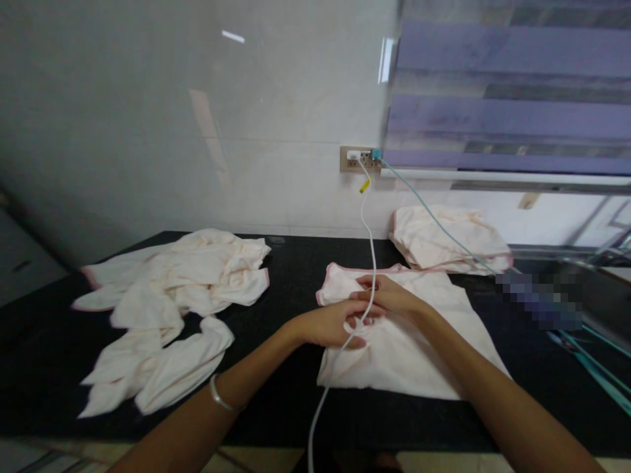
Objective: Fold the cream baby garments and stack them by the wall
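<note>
A white cloth piece with pink edging (419, 368) lies spread on the dark countertop (296, 263), partly rumpled beneath both hands. The left hand (323, 325), its wrist wearing a pale bracelet (217, 394), rests on the cloth with thumb and fingers curved around a small bunched bit — whether it pinches the fabric cannot be told. The right hand (392, 295) lies just beyond, fingers bent and touching the cloth; its grip is likewise unclear. A white cable (371, 246) runs from the wall socket (362, 167) and crosses before the hands. A crumpled white pile (197, 276) sits leftward; another white bundle (438, 246) lies behind, near the wall.
</note>
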Available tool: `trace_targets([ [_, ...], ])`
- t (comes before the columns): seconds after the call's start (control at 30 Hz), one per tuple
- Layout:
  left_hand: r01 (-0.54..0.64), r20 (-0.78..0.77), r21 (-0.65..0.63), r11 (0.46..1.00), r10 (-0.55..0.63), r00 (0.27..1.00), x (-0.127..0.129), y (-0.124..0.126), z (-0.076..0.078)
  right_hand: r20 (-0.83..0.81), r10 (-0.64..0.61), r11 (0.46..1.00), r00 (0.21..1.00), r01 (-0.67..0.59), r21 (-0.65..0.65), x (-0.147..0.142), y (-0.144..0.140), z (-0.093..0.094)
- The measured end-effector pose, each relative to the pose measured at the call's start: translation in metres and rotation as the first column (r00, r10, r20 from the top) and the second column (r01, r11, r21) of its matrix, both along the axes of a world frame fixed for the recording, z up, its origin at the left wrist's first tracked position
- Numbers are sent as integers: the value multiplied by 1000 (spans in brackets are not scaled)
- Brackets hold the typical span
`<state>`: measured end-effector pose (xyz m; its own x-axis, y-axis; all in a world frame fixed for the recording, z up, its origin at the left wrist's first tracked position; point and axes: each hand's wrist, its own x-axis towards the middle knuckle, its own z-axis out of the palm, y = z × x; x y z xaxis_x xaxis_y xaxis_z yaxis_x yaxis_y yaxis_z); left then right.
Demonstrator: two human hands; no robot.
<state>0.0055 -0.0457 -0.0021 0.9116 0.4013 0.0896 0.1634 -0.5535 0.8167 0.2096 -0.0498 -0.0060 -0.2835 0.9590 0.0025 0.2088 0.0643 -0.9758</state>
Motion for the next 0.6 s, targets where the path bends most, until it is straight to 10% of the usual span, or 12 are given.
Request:
trace_targets([
  [0.13, -27, 12, 129, 991, 25, 1000, 6, -11, 1, 36, 20, 1000, 999, -20, 4, 5, 6, -5],
  [0.4, -130, 135, 274, 953, 95, 986, 14, -24, 12, -70, -338, 932, 938, 344, 112, 3, 19, -29],
  [0.6, -380, 3, 542, 749, 451, 893, 20, -32, 15, -247, -390, 919, 887, 391, -46, -4, 20, -18],
])
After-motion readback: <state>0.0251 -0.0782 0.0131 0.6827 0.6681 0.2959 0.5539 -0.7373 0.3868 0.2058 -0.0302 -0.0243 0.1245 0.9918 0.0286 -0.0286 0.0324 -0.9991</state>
